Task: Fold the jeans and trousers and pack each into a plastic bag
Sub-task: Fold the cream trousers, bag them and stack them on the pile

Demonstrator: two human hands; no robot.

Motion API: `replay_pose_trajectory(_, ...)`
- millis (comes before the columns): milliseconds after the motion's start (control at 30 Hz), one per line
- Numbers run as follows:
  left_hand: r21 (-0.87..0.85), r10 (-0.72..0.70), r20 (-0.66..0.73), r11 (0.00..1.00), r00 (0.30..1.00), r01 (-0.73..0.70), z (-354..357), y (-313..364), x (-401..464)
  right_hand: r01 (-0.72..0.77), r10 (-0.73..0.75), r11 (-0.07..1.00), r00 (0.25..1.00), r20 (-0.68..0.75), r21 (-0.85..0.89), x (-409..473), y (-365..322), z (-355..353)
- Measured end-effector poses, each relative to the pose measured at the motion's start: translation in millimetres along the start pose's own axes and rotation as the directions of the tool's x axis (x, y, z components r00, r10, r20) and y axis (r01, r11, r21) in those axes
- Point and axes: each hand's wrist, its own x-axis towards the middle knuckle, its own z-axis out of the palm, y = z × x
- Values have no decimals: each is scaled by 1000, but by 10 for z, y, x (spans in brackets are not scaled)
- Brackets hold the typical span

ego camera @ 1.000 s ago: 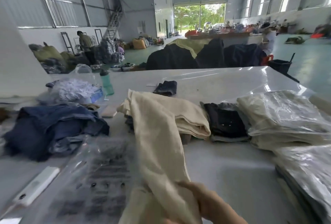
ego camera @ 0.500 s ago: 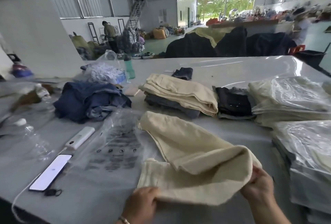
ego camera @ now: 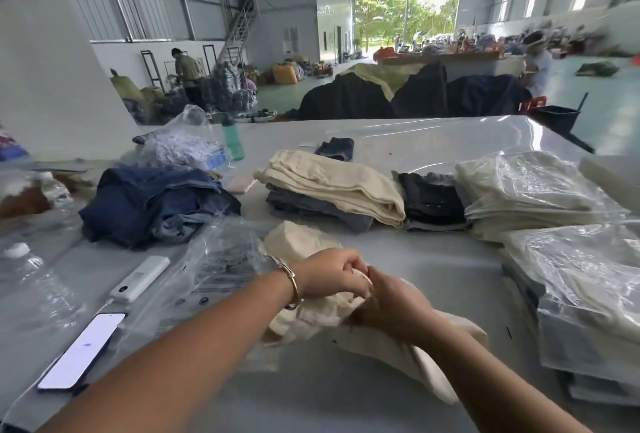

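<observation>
A wide warehouse hall lies behind the grey tabletop (ego camera: 433,280) I am working at. I am in the folding step: my left hand (ego camera: 329,275) and right hand (ego camera: 391,301) meet over the cream trousers (ego camera: 301,242) bunched at the middle, fingers of both curled into the cloth. The empty plastic bag (ego camera: 221,256) lies just left, touching them. Next, I judge, the fold must be squared flat, then slid into that bag's mouth.

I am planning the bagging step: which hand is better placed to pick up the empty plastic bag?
The left hand. The empty plastic bag lies just to its left, beside the cream trousers. The right hand would have to cross over.
</observation>
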Motion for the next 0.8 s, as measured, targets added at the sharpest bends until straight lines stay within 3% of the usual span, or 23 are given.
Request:
replay_pose_trajectory(67,-62,26,1,998,1000,-26,-173,-3,-69,15,11,969,995,-103,249,101,-72,-49)
replay_pose_trajectory(167,-148,5,-113,989,994,-22,-437,-249,-175,-11,87,880,987,-138,475,127,-81,-211)
replay_pose_trajectory(233,-65,-13,-180,998,984,2,-530,-397,-238,-12,163,703,976,-146,711,113,-146,-316)
replay_pose_trajectory(333,117,21,-306,993,952,16,-589,-527,-255,39,225,326,967,-118,944,82,-303,-506)
replay_pose_trajectory(367,80,-4,-349,996,937,34,-626,-545,-246,58,187,266,976,-110,962,69,-327,-581)
replay_pose_trajectory(400,-60,-81,-374,996,924,63,-688,-557,-233,58,105,239,991,-85,969,43,-375,-657)
replay_pose_trajectory(467,-341,-214,-384,937,898,77,-844,-501,-244,-1,-38,276,999,12,961,-9,-477,-778)
replay_pose_trajectory(567,-404,-221,-446,914,868,25,-1032,-345,-202,-108,47,426,994,97,898,17,-632,-891)
replay_pose_trajectory(633,-541,-214,-455,838,864,-77,-1109,-145,-177,-76,152,515,988,-4,854,94,-770,-934)
replay_pose_trajectory(700,-767,-243,-365,626,899,-142,-1167,96,-193,51,191,543,965,-182,838,166,-948,-961)
replay_pose_trajectory(800,-918,-201,-297,330,933,-221,-1169,346,-305,242,368,528,799,-476,814,274,-1161,-985)
